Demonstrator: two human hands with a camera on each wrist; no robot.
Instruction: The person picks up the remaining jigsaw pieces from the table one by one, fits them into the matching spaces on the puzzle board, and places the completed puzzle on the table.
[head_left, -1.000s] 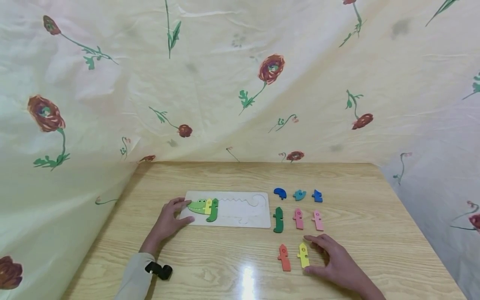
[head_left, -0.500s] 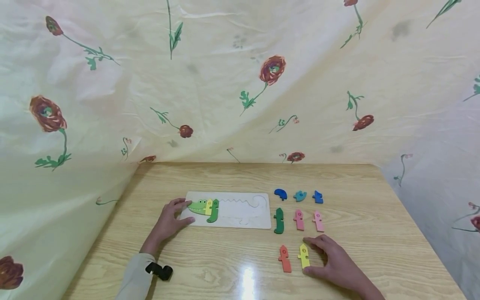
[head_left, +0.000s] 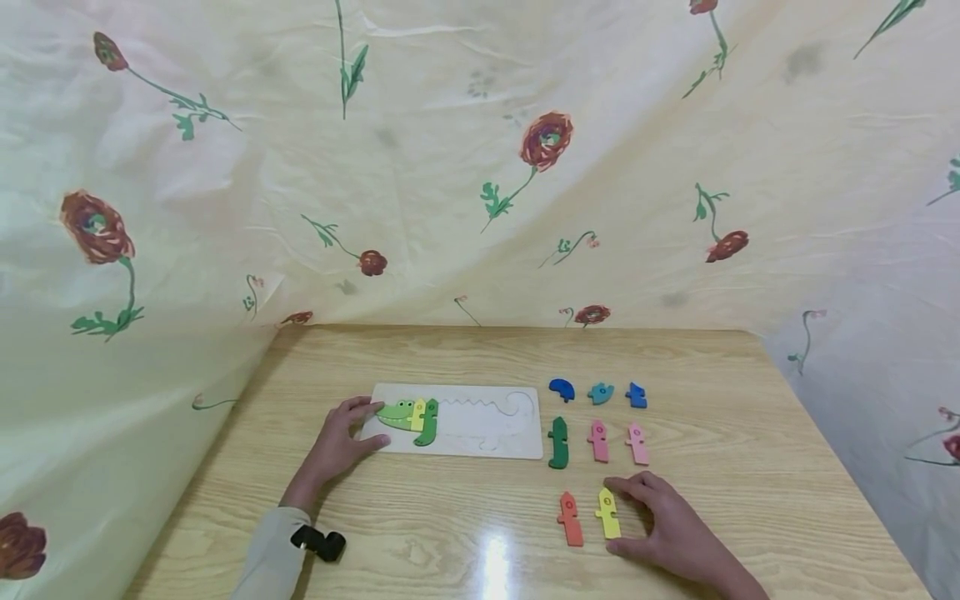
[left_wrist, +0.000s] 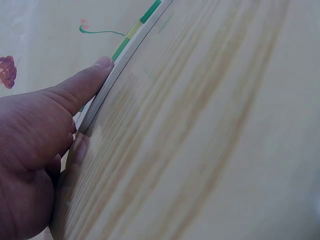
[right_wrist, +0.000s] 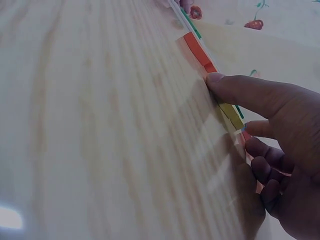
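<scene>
A pale puzzle board (head_left: 487, 417) lies on the table, with a green crocodile head, a yellow piece and a green leg piece (head_left: 427, 423) set into its left part. My left hand (head_left: 342, 440) rests at the board's left end, thumb and fingertips touching it. In the left wrist view, the thumb (left_wrist: 92, 77) lies along the board's edge. My right hand (head_left: 667, 529) pinches a yellow puzzle piece (head_left: 608, 514) lengthwise, index finger at its pointed tip and thumb at its lower end. That piece is flat on the table.
An orange piece (head_left: 570, 519) lies left of the yellow one. Behind stand rows with a dark green piece (head_left: 558, 443), two pink pieces (head_left: 598, 442) and several blue pieces (head_left: 562, 389). Flowered cloth (head_left: 420, 167) hangs behind the wooden table (head_left: 420, 533) and along its sides.
My right index finger and thumb have shifted slightly at the ends of the yellow piece. My left hand and the board stay put; the head view has tilted a little.
</scene>
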